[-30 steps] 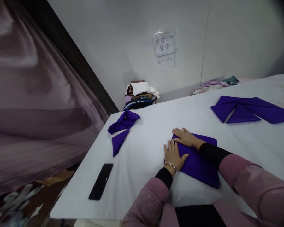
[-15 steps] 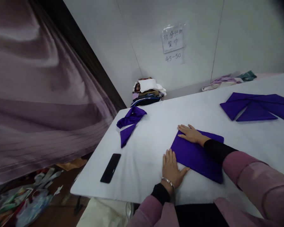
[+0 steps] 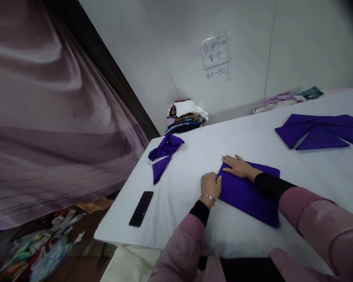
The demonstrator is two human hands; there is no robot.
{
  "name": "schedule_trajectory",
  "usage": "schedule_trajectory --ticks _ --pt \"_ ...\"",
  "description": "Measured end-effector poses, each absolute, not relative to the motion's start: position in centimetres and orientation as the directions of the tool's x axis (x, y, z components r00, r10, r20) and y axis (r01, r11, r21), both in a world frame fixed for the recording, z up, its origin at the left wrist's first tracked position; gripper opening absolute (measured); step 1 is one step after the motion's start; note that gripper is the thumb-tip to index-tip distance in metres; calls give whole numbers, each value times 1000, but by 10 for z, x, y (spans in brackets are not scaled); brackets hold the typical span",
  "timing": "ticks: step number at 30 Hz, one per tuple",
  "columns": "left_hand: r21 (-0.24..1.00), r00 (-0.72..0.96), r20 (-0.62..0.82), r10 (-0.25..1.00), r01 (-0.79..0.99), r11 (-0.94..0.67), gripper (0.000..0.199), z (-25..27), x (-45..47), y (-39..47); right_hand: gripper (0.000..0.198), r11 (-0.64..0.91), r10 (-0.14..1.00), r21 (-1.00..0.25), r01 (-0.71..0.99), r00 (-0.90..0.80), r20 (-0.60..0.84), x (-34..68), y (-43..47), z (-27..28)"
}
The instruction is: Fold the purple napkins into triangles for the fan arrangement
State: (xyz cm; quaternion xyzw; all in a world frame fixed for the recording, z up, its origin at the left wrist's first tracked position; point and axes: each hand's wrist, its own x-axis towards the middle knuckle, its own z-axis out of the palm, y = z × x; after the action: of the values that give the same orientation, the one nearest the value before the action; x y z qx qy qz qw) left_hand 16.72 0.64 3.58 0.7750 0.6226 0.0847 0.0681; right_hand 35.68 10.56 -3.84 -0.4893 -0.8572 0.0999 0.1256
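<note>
A folded purple napkin (image 3: 250, 199) lies flat on the white-covered table (image 3: 188, 219) before me. My right hand (image 3: 237, 166) rests palm down on its far left part, fingers stretched and spread. At the napkin's left edge, my left hand (image 3: 211, 185), with a bracelet at the wrist, has its fingers curled under and the thumb against the cloth; it appears to pinch that edge, though the fingertips are hidden. Further left lies a crumpled purple cloth (image 3: 166, 150). More purple folded cloth (image 3: 320, 131) spreads across the far right of the table.
A black phone (image 3: 141, 208) lies near the table's left end. Against the wall stand a stack of folded fabrics (image 3: 185, 117) and a loose cloth pile (image 3: 285, 101). A pinkish curtain (image 3: 47, 137) hangs at left, with plastic bags (image 3: 51, 254) on the floor below it.
My left hand has gone from lying flat by the napkin's near left edge to curled fingers, slightly further up along that edge. My right hand stays flat on the napkin.
</note>
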Motion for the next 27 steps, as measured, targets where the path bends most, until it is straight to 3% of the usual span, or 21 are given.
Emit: schedule_trajectory --ticks 9,17,20,23,27 --pt "177 321 11 947 931 -318 71 -16 191 14 71 506 862 -276 817 -493 121 357 103 -38" --pt "151 312 77 947 935 -321 72 -23 192 13 69 394 896 -321 861 -438 -75 352 114 -17" --pt "149 312 78 947 936 -320 71 -23 193 12 69 363 930 -248 898 -366 34 332 117 -9" --pt "148 314 60 947 936 -320 69 -20 193 11 65 421 906 -206 883 -402 131 304 117 -10" --pt "174 324 56 944 928 -329 69 -16 192 10 62 474 880 -242 846 -463 106 279 119 -19"
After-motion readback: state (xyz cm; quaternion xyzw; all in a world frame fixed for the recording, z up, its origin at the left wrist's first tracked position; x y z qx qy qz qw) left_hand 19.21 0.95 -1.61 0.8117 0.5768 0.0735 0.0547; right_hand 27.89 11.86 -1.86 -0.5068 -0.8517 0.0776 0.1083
